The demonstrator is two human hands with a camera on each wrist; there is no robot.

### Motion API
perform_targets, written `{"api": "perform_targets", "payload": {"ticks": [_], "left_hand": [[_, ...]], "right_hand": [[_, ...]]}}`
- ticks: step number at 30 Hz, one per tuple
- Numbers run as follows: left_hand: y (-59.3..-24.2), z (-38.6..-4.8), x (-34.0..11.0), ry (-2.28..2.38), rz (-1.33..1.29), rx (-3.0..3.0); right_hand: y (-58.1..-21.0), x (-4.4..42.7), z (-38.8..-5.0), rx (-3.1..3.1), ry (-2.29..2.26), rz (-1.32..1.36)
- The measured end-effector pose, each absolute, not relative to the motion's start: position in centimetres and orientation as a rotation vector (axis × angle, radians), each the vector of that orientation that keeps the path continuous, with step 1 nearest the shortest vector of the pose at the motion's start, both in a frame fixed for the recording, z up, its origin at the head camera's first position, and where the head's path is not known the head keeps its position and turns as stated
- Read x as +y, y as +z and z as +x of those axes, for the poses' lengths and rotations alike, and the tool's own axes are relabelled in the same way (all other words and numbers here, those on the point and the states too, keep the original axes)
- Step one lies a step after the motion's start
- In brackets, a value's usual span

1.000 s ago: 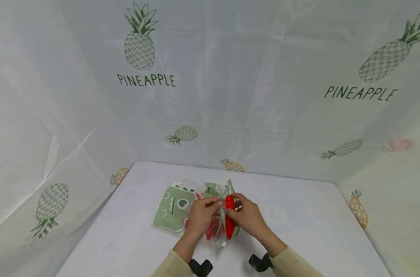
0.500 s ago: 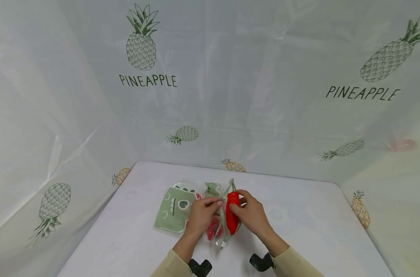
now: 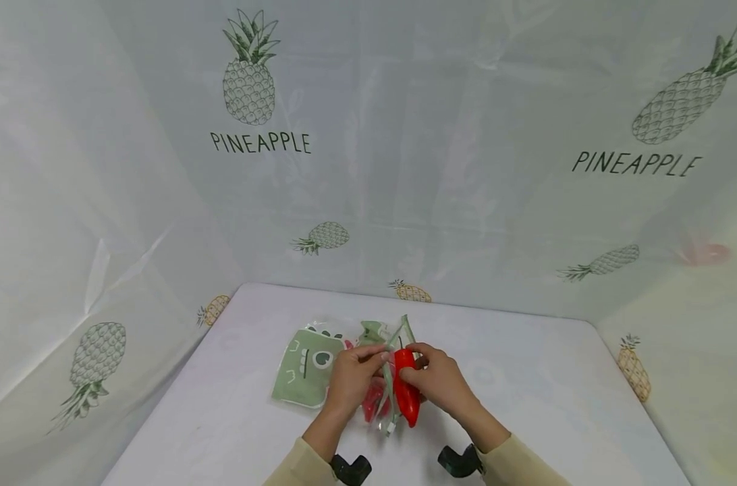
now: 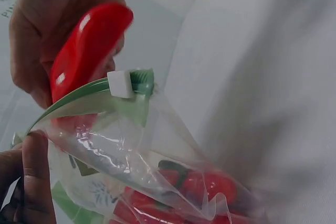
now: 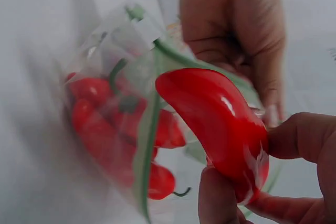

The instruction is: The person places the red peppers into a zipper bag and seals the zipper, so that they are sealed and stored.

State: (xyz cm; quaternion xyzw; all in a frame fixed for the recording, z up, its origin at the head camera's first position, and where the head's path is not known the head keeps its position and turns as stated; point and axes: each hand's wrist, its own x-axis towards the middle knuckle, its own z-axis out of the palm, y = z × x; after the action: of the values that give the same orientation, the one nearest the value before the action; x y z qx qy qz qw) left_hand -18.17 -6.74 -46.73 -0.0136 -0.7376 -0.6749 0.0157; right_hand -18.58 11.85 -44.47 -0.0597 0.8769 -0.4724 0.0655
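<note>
A clear zip bag with a green cartoon face lies on the table in the head view, its mouth towards the right. My left hand pinches the green rim of the bag and its mouth stands apart. A white slider sits near the rim's end. In my right hand, a shiny red chili pepper is held between thumb and fingers at the bag's mouth. Several red peppers with green stems lie inside the bag, seen through the clear plastic.
The white table reaches out on both sides of the hands. Behind it hangs a pale curtain printed with pineapples. Black curved pieces sit by both wrists.
The red pepper in my right hand shifted up and to the right, then came back down and left, now slanting with its tip lower. My left hand stayed at the bag's rim.
</note>
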Motion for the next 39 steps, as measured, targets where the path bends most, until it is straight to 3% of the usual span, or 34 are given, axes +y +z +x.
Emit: {"api": "perform_targets", "payload": {"ticks": [8, 17, 26, 39], "left_hand": [[-46.9, -18.2, -7.0, -2.112, -0.072, -2.283], [-47.0, -17.7, -6.9, -2.148, -0.087, -2.301], [-47.1, -18.0, -7.1, -2.159, -0.05, -2.245], [-47.0, -17.5, -7.3, -2.192, -0.06, -2.247]], "right_hand": [[-43.9, 11.8, -18.4, 2.592, -1.406, -0.229], [-46.0, 10.8, -20.0, 2.746, -1.453, -0.162], [-46.7, 10.5, -19.4, 2.994, -1.229, -0.235], [-45.0, 13.6, -21.8, 3.057, -1.265, -0.152]]}}
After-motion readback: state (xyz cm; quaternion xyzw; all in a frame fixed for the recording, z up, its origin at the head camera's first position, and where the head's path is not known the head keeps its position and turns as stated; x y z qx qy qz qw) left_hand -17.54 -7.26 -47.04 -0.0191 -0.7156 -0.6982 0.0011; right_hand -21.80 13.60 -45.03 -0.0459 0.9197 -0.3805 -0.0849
